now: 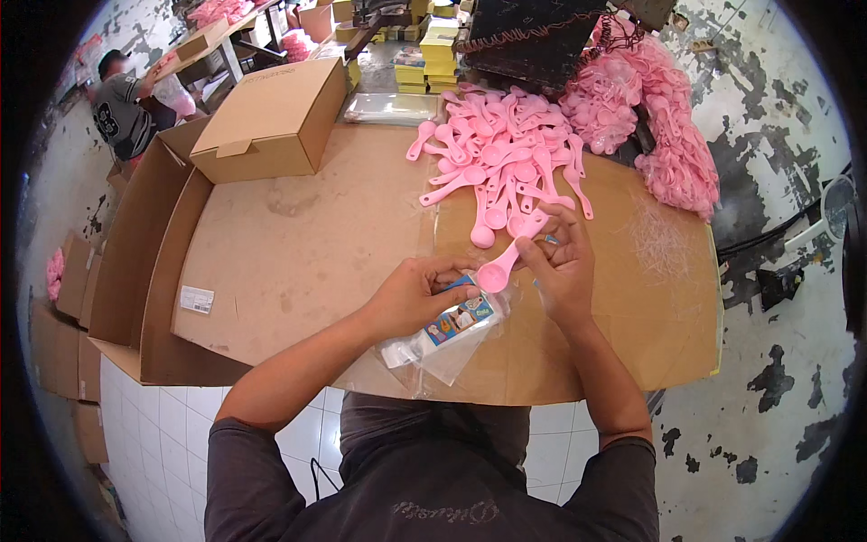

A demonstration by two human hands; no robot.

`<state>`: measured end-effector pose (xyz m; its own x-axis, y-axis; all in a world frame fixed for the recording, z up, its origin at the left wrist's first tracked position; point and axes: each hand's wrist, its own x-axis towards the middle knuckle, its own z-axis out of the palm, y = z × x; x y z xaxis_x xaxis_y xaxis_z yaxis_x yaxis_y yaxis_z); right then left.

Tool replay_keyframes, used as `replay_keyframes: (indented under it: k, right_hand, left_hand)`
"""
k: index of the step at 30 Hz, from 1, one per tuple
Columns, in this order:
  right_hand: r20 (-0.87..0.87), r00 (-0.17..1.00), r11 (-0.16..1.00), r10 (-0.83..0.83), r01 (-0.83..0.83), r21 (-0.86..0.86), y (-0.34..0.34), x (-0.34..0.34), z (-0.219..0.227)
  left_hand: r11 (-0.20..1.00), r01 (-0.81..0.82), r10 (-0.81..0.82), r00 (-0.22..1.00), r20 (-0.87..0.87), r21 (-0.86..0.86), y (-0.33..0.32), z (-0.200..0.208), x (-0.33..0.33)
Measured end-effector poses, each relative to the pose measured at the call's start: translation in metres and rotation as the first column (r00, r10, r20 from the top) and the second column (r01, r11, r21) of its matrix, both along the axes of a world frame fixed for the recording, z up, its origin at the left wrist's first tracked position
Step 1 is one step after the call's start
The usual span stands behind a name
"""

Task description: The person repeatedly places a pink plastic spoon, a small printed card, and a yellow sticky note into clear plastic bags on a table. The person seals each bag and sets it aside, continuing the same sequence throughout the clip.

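Fingers of the right hand (pixel 564 266) are nearly closed, thumb and forefinger pinching the handle of a pink scoop (pixel 495 275), whose smooth round bowl tips down toward the fingertips of the left hand (pixel 423 294). Those left fingers are slightly bent, the thumb laid across a printed card (pixel 462 322) with a blue ground, the forefinger parted a little from it; whether the hidden fingers grip from below I cannot tell. Glossy, wrinkled clear plastic bags (pixel 447 363) spread under the card, just below the left thumb.

Beyond the right fingertips lies a loose heap of pink scoops (pixel 506 144), all hard shine and rounded bowls, many with a hole at the handle's end. Farther off to the right of those fingers, more scoops bulge in bundles (pixel 673 135). Thin, pale strands (pixel 664 239) are scattered to the right of the hand. Matt brown cardboard (pixel 298 244) lies flat beneath both hands, and a closed carton (pixel 271 113) stands well beyond the left fingers
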<state>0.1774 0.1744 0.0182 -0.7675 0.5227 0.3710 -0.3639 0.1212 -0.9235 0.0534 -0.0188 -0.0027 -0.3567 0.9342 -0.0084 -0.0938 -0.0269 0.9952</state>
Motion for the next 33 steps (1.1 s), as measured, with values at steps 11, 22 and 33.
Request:
replay_keyframes:
  k: [11,22,33]
  right_hand:
    - [-0.002,0.994,0.993,0.113,-0.113,0.04,0.002,0.005,-0.004]
    - [-0.069,0.998,1.0,-0.002,0.002,0.001,0.011,0.008,0.009]
    - [0.009,0.998,0.997,0.065,-0.065,0.038,0.016,0.005,-0.001]
  left_hand:
    - [1.0,-0.006,0.006,1.0,0.0,-0.028,0.0,0.001,0.001]
    - [0.999,-0.041,0.042,0.998,0.057,-0.007,0.0,0.007,0.0]
    - [0.999,-0.051,0.052,0.996,0.079,-0.006,0.0,0.003,0.0]
